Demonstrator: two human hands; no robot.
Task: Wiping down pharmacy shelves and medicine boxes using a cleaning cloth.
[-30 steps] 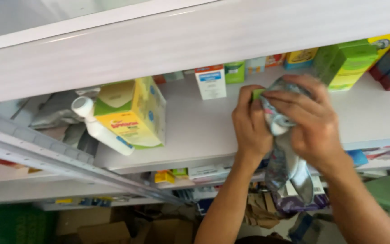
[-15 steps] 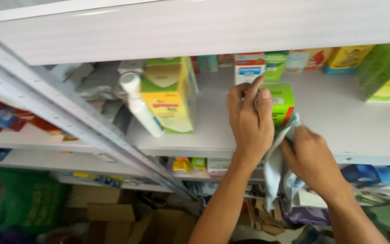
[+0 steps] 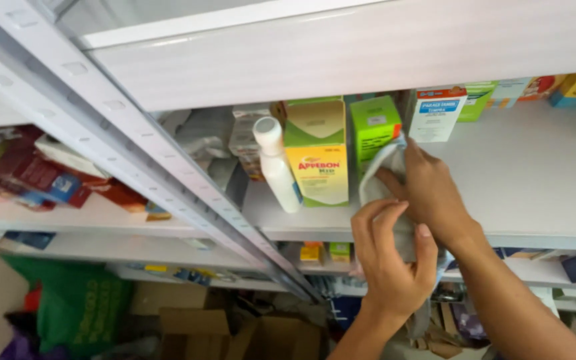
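While our right hand (image 3: 431,193) presses flat on the grey cloth (image 3: 383,175), fingers spread over it against the white shelf (image 3: 535,173), our left hand (image 3: 391,257) pinches the cloth's lower edge at the shelf lip, thumb and fingers closed on the fabric. Head view only: the cloth lies bunched on the shelf board, just beside a small green box (image 3: 374,127) and touching its base. Left of that stand a taller green-and-yellow carton (image 3: 317,152) and a white bottle (image 3: 276,163) leaning against it (cap uppermost). A white-and-blue box (image 3: 437,113) sits behind our right hand. Cardboard boxes (image 3: 235,330) lie on the floor below.
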